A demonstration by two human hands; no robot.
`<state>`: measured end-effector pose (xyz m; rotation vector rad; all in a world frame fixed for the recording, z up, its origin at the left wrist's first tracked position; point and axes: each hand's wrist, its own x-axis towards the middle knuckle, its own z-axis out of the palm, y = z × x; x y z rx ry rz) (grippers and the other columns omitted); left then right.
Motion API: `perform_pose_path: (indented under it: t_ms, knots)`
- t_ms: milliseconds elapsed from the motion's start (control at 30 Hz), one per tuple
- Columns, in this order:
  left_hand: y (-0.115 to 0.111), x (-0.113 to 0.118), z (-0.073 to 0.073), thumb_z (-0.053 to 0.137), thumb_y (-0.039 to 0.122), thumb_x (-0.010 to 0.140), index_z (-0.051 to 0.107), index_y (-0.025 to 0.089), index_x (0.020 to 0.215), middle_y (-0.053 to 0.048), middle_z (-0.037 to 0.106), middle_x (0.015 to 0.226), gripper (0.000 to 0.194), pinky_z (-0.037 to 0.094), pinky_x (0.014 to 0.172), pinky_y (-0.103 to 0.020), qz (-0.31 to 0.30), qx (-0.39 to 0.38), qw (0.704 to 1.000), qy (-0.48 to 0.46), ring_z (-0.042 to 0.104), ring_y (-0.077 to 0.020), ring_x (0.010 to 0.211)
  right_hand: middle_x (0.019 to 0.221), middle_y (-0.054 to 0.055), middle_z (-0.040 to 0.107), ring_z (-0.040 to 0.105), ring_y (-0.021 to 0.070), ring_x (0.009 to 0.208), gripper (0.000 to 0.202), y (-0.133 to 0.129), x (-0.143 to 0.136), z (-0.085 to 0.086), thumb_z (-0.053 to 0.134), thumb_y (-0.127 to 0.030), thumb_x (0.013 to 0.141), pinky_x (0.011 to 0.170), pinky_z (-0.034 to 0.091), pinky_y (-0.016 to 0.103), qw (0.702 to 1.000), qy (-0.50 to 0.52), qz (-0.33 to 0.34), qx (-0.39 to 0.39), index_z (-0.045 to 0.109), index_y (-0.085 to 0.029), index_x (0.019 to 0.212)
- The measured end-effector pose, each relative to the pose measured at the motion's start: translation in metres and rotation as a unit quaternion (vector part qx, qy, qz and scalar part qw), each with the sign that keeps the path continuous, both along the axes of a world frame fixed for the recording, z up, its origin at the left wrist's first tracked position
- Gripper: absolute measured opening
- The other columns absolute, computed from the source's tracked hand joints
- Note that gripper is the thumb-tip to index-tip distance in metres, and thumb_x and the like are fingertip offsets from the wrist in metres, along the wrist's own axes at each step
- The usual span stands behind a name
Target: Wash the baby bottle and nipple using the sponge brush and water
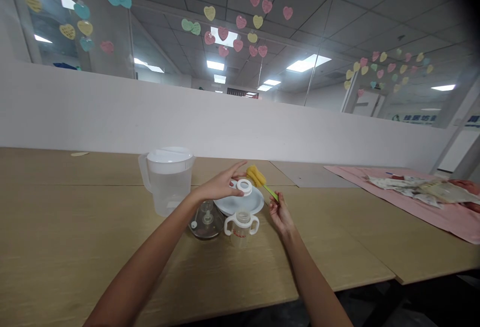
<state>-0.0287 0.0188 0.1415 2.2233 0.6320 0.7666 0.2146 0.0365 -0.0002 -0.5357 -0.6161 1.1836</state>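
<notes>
Two things are in hand over the middle of the surface (93, 247): a white ring (244, 186) and a brush (261, 181). That ring is pinched by the left hand (221, 185), fingers curled round its near-left edge, just above a white plate (240, 202). The right hand (280, 213) grips the green handle of the brush, whose yellow sponge head (tilted up to the far left) sits just beside the ring. Near the plate stands a clear bottle (242, 225) with two white handles, open at the top. Left of it lies a clear dome lid (206, 221). Farther left stands a white-lidded jug (168, 179), upright. Well apart on the far right, a pink cloth (431, 207) carries some packets (412, 189).
</notes>
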Motion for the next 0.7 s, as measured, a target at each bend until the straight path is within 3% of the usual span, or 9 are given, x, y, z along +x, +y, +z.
perform_pose_path:
  t_ms: [133, 367, 533, 700]
  knots:
    - [-0.002, -0.002, 0.002, 0.062, 0.021, 0.067, 0.014, 0.024, 0.137, -0.011, 0.049, 0.126, 0.085, 0.04, 0.088, -0.033, 0.006, -0.012, 1.0, -0.004, 0.05, -0.0196, 0.109, 0.06, -0.005, 0.064, 0.05, 0.0007, 0.039, 0.017, 0.001, 0.001, 0.001, 0.07, -0.03, 0.067, 0.045, 0.049, 0.009, 0.997, 0.054, -0.051, -0.004, 0.059, -0.02, 0.074]
    - [0.0, -0.001, 0.002, 0.064, 0.02, 0.067, 0.019, 0.024, 0.136, -0.011, 0.05, 0.125, 0.082, 0.04, 0.09, -0.035, 0.018, -0.009, 0.999, -0.027, 0.05, -0.0206, 0.109, 0.059, -0.003, 0.064, 0.05, 0.0008, 0.039, 0.015, -0.003, 0.0, 0.005, 0.07, -0.027, 0.067, 0.044, 0.048, 0.009, 0.995, 0.083, -0.042, -0.021, 0.059, -0.019, 0.073]
    - [0.009, 0.003, -0.004, 0.064, 0.017, 0.065, 0.029, 0.02, 0.131, -0.01, 0.054, 0.116, 0.075, 0.042, 0.09, -0.035, 0.052, -0.033, 0.993, -0.096, 0.053, -0.0189, 0.103, 0.053, -0.006, 0.061, 0.05, 0.0025, 0.038, 0.014, -0.007, -0.002, 0.006, 0.068, -0.03, 0.069, 0.038, 0.045, 0.01, 0.996, 0.082, -0.012, -0.041, 0.059, -0.019, 0.069]
    - [0.011, 0.004, -0.004, 0.068, 0.018, 0.062, 0.037, 0.018, 0.125, -0.011, 0.05, 0.116, 0.07, 0.045, 0.087, -0.035, 0.056, -0.07, 0.983, -0.159, 0.057, -0.0184, 0.096, 0.048, -0.006, 0.058, 0.051, 0.0036, 0.038, 0.021, -0.005, -0.001, 0.002, 0.071, -0.034, 0.064, 0.036, 0.044, 0.011, 0.998, 0.051, 0.016, -0.04, 0.057, -0.018, 0.064]
